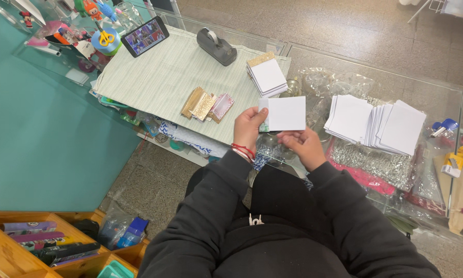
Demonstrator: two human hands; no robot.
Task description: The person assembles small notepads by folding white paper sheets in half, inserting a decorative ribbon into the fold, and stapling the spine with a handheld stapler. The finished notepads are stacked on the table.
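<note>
Both hands are holding one white card [287, 114] in the air, above the near edge of the glass table [437, 92]. The left hand [248, 125] is closing its fingers and thumb on the left edge of the card, where a small patterned strip is showing. The right hand [306, 145] is pinching the lower edge of the card from below, with the fingers curled. The card is standing almost upright, and its top and right edges are free.

Just behind the card, a small stack of white cards [267, 76] with a golden piece on top is lying at the right end of the striped green mat [164, 77]. To the left of the hands, a few golden and pinkish folded pieces [206, 105] are lying near the front edge of the mat, and around them the mat is bare. To the right, well apart from the hands, a fanned pile of white cards [378, 123] is lying on the glass. Between the two piles there is open glass.

Farther back, a dark tape dispenser [217, 46] and a phone [145, 36] are standing on the mat. A red bracelet [243, 151] is sitting on the left wrist. At the lower left, a wooden tray [15, 252] with pens is standing on the floor.
</note>
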